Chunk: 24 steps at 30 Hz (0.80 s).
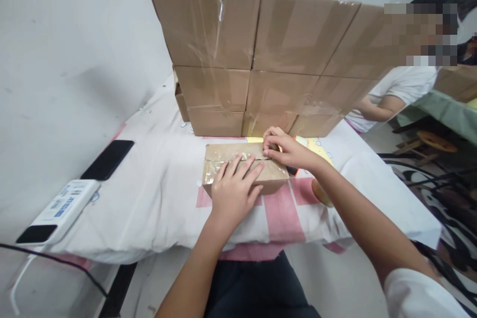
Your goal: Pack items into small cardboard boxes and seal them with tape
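A small cardboard box [268, 174] lies on the cloth-covered table, with shiny clear tape across its top. My left hand [234, 186] rests on the box's top, its fingers spread over the tape. At the box's right end my right hand [278, 148] has its fingers curled and pressed together by the top seam; what they hold, if anything, is too small to tell. Partly hidden under my right wrist is a dark object with an orange edge [292, 171].
Taped cardboard boxes [283, 59] stand stacked like a wall behind. A black phone [108, 160] and a white box [67, 208] lie at left. A tape roll [321, 193] sits beneath my right forearm. Another person [406, 84] is at the right, beyond the boxes.
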Available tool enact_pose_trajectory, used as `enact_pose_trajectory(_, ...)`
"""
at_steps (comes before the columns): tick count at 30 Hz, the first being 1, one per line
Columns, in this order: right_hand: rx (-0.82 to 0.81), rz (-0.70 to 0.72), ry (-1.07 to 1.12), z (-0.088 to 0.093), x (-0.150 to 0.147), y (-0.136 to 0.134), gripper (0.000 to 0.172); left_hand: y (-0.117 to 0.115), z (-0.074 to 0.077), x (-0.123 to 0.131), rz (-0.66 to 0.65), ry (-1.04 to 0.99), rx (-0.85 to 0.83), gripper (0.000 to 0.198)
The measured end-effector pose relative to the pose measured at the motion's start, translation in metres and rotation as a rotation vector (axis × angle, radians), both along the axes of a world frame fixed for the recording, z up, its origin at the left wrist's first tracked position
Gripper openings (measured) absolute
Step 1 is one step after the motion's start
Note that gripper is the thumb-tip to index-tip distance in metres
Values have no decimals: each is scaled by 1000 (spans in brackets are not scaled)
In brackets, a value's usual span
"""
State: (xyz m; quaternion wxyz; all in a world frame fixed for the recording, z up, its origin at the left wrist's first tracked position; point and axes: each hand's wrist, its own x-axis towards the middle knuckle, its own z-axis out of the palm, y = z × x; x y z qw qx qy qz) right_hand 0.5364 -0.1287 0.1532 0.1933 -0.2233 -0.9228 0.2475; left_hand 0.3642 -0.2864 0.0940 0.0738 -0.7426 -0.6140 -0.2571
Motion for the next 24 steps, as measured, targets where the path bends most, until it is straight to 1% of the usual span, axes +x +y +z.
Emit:
enact_pose_trajectory(4, 20, -5, 123, 9, 11, -4, 16, 0, 0, 0, 5, 12, 2, 41)
enact_pose_trajectory(7, -31, 48, 63, 17, 19, -9, 19, 0, 0, 1, 7, 21, 2, 42)
enact_pose_trajectory(10, -90, 88, -44, 18, 19, -14, 19, 0, 0, 1, 16, 27, 5, 47)
enact_pose_trajectory(14, -26, 40, -142, 9, 5, -9, 14, -1, 1, 1, 24, 52, 16, 60)
enact_pose_trajectory(18, -17, 74, -128, 0, -4, 2, 12, -2, 2, 1, 28, 81, 3, 53)
enact_pose_trajectory(24, -55, 80, -121, -9, -2, 8, 12, 1, 2, 3, 47, 82, -6, 45)
